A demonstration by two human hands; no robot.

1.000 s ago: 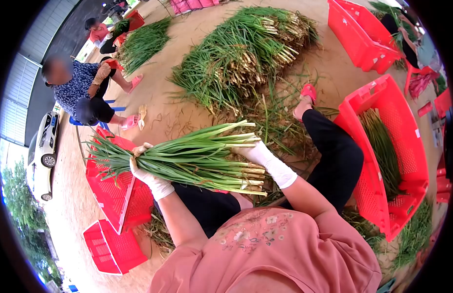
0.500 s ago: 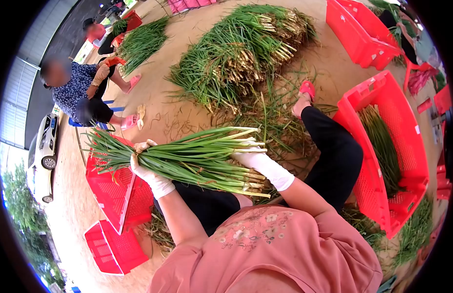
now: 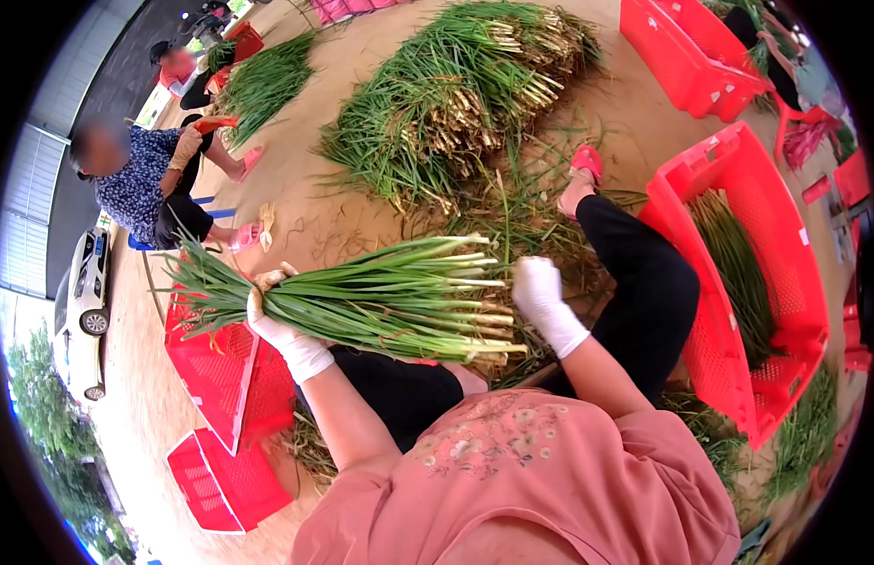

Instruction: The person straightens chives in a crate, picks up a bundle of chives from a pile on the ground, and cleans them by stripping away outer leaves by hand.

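A bundle of green onions [image 3: 380, 292] lies across the front of my body, leaves to the left and pale stem ends to the right. My left hand [image 3: 272, 311], in a whitish glove, is wrapped round the leafy part. Just right of the stem ends is my right hand [image 3: 538, 290], also gloved and apart from most of the bundle. Its fingers are curled closed, and whether anything small is in them is hidden.
A large pile of green onions [image 3: 465, 94] lies ahead on the ground. At my right stands a red crate [image 3: 785, 235] with onions inside; another red crate [image 3: 211, 367] is at my left. A co-worker [image 3: 145, 179] sits to the left.
My right hand has come away from the stem ends to the right, its fingers now curled. The stem ends have fanned out a little. My left hand keeps its hold.
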